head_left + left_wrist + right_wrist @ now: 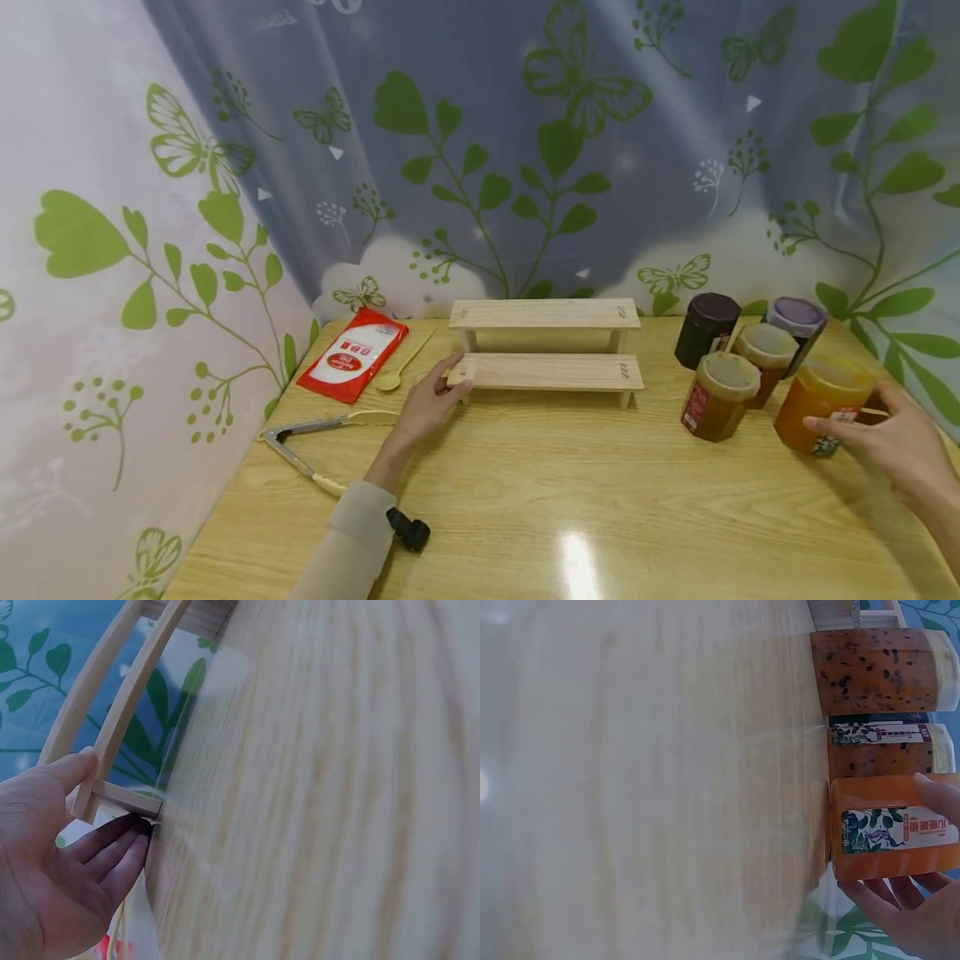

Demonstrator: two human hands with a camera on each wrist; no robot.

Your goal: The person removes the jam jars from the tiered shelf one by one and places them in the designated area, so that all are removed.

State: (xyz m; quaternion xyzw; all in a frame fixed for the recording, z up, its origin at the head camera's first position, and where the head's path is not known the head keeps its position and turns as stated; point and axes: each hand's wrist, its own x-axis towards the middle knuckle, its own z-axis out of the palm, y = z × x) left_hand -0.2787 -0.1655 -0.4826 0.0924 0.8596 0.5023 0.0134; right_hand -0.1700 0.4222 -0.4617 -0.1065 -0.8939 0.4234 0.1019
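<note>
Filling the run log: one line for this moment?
left hand: holds wooden shelf | right hand: grips orange jar

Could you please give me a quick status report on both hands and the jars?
Left hand holds two-tier wooden shelf's lower end. Right hand grips orange jar. Four other jars stand beside it; nothing blocks the shelf.
</note>
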